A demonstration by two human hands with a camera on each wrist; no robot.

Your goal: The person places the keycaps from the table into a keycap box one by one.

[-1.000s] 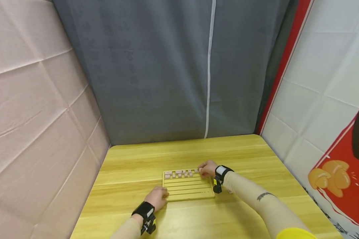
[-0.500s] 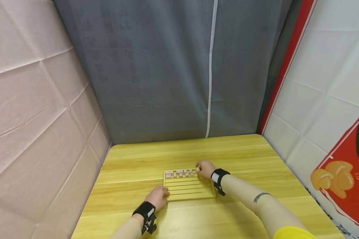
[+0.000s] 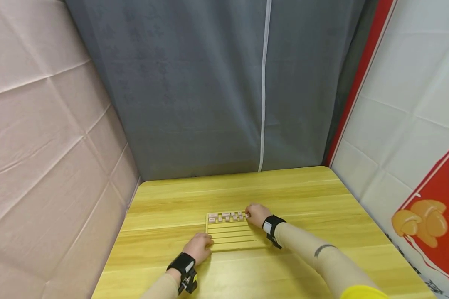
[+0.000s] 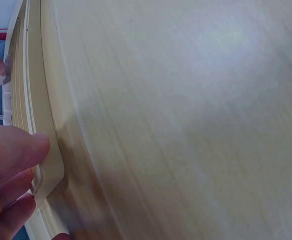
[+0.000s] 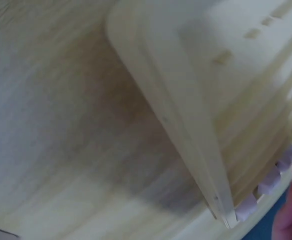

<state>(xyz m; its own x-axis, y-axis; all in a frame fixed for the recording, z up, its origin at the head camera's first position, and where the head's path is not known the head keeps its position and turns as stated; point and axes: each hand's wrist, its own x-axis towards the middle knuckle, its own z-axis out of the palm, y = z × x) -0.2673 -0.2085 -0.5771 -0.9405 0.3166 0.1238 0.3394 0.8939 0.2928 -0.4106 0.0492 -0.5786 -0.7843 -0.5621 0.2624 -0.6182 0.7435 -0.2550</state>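
While the slotted wooden board (image 3: pixel 233 234) is lying flat on the worktop (image 3: pixel 292 195) between both hands, the left hand (image 3: pixel 199 246) is pressing relaxed fingers against its near left corner, and the right hand (image 3: pixel 257 213) is pinching a small tile (image 3: pixel 247 214) at the far row's right end.

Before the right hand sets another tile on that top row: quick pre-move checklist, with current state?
1. Slotted board lies flat on the table: ok.
2. Left hand rests on the board's near left corner, bracing it: ok.
3. Right hand is at the right end of the far row: ok.
4. Tiles sit only in the far row; the nearer grooves are bare: ok.
5. Whether the right hand's fingertips pinch a tile: cannot tell, the fingers hide it and the wrist view is blurred.
6. Free space left at the row's right end: cannot tell, the hand covers it.
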